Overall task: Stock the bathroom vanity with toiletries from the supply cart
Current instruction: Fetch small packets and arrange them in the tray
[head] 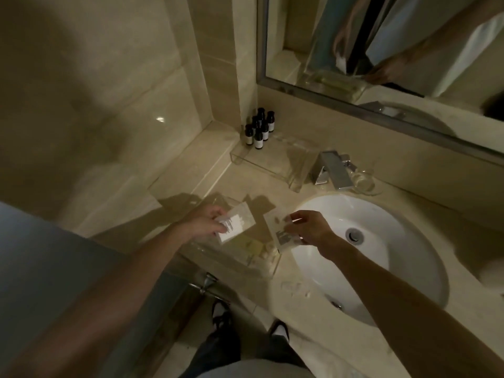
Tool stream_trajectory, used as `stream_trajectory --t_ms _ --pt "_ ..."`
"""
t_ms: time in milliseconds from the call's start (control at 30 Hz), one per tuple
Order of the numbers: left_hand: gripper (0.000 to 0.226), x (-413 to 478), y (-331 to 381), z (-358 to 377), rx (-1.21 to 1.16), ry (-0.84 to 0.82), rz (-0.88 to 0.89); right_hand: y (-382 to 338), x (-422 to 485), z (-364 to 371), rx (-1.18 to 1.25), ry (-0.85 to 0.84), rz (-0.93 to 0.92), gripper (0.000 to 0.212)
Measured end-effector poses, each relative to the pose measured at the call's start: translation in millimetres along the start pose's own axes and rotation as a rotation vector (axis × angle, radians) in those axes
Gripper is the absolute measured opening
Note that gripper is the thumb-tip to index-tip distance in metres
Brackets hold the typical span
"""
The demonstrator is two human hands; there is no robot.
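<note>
My left hand (207,221) grips a flat, pale toiletry packet (240,223) with a printed label, held over a clear acrylic tray (268,268) at the front of the beige vanity counter (191,165). My right hand (311,227) pinches a second, see-through packet (278,230) just left of the white sink basin (381,241). Small yellowish and cream packets (261,249) lie inside the tray. Several dark amenity bottles (259,129) with white labels stand in the back corner.
A longer clear acrylic tray (272,165) sits between the bottles and the chrome faucet (332,170). A drinking glass (364,181) stands right of the faucet. The mirror (395,50) hangs above. My shoes (221,320) are on the floor below the counter edge.
</note>
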State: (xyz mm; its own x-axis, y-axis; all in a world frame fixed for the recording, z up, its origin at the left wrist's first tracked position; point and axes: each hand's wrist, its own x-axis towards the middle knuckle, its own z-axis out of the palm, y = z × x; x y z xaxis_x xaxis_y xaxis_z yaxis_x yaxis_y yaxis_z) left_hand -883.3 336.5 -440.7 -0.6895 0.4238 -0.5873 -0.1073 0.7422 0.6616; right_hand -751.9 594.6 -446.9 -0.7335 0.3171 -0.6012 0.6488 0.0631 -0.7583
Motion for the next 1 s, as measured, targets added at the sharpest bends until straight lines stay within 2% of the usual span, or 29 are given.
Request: stream_trajectory --t_ms 167,333,533,600,700,900,1000 --pt "0.035 50.7 -3.0 -21.5 0.197 -0.055 0.061 -3.0 17.3 11.3 -0.067 0.069 0.024 0.019" --pt "0.048 96.1 -2.0 -25.9 0.401 -0.195 0.146 -3.0 25.2 26.7 -0.156 0.152 0.057 0.018" --pt "0.022 127.4 -0.8 -21.1 0.520 -0.263 0.205 -2.0 33.8 42.3 -0.258 0.191 0.091 0.023" --pt "0.024 134.0 -2.9 -21.3 0.604 -0.244 0.228 -1.2 35.9 46.2 -0.310 0.194 0.095 0.021" --pt "0.028 132.5 -3.2 -25.0 0.866 -0.151 0.316 1.0 42.3 49.6 -0.352 0.191 0.090 0.018" --pt "0.016 128.5 -7.9 -26.7 1.068 -0.009 0.464 -5.0 54.9 56.3 -0.421 0.126 0.030 0.018" --pt "0.014 129.9 -7.1 -28.0 1.162 0.084 0.632 -8.4 62.2 60.1 -0.478 0.108 -0.009 0.020"
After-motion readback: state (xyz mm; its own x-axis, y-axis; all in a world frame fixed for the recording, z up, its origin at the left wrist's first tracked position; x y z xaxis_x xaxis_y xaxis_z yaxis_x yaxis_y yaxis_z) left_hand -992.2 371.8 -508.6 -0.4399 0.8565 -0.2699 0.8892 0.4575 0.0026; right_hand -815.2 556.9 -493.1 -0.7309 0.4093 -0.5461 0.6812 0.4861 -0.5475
